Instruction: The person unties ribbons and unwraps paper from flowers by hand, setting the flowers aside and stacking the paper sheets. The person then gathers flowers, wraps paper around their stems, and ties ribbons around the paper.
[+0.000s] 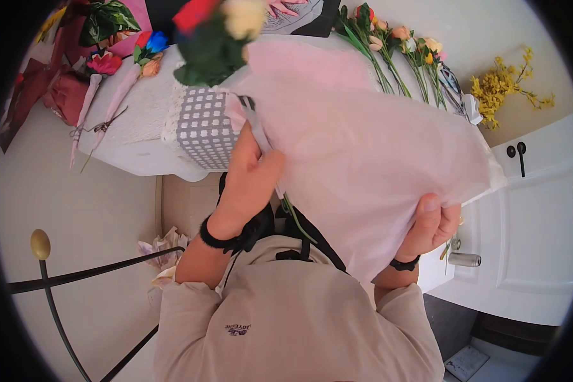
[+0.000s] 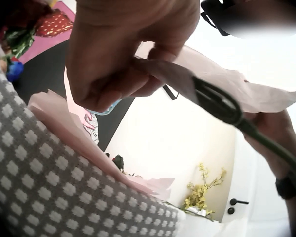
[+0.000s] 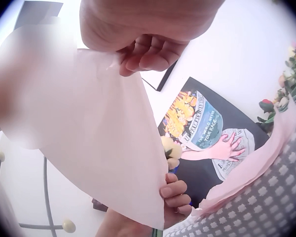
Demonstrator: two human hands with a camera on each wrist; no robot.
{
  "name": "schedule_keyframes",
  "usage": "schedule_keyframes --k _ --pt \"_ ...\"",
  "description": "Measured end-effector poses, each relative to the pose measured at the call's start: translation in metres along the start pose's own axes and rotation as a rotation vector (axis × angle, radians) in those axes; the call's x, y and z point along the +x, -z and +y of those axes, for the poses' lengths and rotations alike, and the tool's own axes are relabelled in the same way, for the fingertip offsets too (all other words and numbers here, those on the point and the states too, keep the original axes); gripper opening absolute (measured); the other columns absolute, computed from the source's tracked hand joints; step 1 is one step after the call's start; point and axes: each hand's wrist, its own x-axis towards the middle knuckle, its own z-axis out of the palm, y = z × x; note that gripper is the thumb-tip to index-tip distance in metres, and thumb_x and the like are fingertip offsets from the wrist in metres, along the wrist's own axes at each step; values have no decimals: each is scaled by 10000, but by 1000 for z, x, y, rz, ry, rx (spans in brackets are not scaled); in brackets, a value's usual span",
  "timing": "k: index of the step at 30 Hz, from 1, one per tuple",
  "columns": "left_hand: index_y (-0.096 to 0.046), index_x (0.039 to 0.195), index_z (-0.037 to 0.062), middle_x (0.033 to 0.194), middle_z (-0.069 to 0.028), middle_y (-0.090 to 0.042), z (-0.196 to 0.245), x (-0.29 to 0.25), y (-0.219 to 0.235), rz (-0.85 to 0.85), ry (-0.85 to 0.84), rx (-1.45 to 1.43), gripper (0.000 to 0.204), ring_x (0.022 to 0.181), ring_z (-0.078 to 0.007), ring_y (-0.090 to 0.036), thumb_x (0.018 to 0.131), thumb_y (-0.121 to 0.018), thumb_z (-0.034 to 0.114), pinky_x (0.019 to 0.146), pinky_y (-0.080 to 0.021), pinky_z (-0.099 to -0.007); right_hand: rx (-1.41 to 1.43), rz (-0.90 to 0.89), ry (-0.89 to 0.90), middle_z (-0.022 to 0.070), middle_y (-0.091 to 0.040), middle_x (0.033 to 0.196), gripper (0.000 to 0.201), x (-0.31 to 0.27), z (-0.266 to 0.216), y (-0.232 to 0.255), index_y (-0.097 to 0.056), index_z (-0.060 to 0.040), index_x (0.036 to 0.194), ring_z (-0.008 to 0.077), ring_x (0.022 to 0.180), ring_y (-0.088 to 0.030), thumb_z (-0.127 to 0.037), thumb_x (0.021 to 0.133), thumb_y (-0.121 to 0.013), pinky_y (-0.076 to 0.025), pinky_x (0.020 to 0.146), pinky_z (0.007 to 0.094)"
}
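Note:
My left hand [image 1: 245,184] grips a small bunch of flowers around its stems, with pale pink tissue paper bunched under the fingers. At the top of the bunch are a red bloom and a cream rose [image 1: 245,19] with dark green leaves, blurred in the head view. Green stems [image 1: 296,219] stick out below this hand, looped back in the left wrist view. A wide sheet of the pink paper [image 1: 363,146] spreads from there to the right. Its lower right edge is pinched between thumb and fingers of my right hand [image 1: 430,226].
A grey-and-white checked runner [image 1: 207,121] covers part of the white table. Loose long-stemmed flowers [image 1: 401,51] lie at the back right, near yellow blossom branches [image 1: 503,83]. Slim wrapped flowers [image 1: 108,102] lie at left. A metal can [image 1: 465,259] is at lower right.

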Motion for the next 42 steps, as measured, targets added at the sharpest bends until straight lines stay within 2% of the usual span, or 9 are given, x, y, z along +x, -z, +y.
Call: schedule_keyframes --k 8,13,17,24,27,29,34,37,42 --pt "-582 1345 -40 1230 -46 -676 4 4 -11 131 36 -107 377 1094 -99 -602 984 -582 67 954 -483 -279 20 -88 -101 120 -721 1147 365 8 -20 -13 -676 82 1164 145 1012 -618 -249 1013 -692 -471 929 306" --pt "-633 1277 -17 1127 -26 -700 -5 7 18 -60 154 425 335 994 -83 -618 945 -660 27 900 -515 -281 -16 -18 -123 113 -724 1137 350 18 -13 -8 -680 77 1168 147 1010 -623 -239 1018 -682 -470 937 300" --pt "-657 1218 -11 1021 34 -645 4 8 30 -179 33 350 304 886 -34 -552 917 -620 1 763 -469 -229 91 104 -231 82 -727 1073 283 35 -13 -11 -694 50 1143 125 959 -622 -207 1031 -651 -475 895 278" --pt "-630 1303 -30 987 46 -613 7 11 36 -28 218 217 366 897 -35 -498 960 -510 10 752 -413 -236 169 79 -328 45 -717 1000 216 52 3 -17 -705 31 1104 84 907 -599 -161 1040 -630 -466 839 258" --pt "-615 1258 -57 960 -32 -645 1 19 29 189 -30 320 325 833 -107 -520 975 -498 53 724 -430 -310 114 -58 -308 38 -711 1013 185 59 17 -6 -706 37 1094 78 910 -590 -125 1038 -634 -460 844 251" --pt "-599 1207 -73 877 -174 -655 -4 32 39 353 -309 600 301 759 -282 -578 981 -503 102 724 -463 -407 -20 -111 -317 -25 -659 881 163 71 22 -19 -718 26 1032 44 821 -561 -130 1026 -675 -429 739 224" --pt "-590 1108 -64 860 -302 -636 24 68 58 339 -217 846 291 821 -493 -613 965 -547 186 757 -483 -516 -174 -347 -313 -80 -577 731 221 114 57 -44 -726 3 932 8 707 -514 -198 1022 -707 -370 607 212" --pt "-590 1046 -62 869 -310 -653 20 94 71 273 -186 982 320 860 -500 -643 947 -578 241 761 -488 -530 -319 -458 -339 -1 -606 697 301 142 81 -63 -709 7 902 73 646 -530 -278 999 -722 -408 589 266" --pt "-618 1033 -63 897 -301 -679 -1 122 81 134 -65 979 392 888 -479 -675 910 -618 309 778 -503 -521 -750 -439 93 252 -707 816 289 164 152 -89 -707 9 948 436 767 -694 -279 960 -690 -537 721 500"
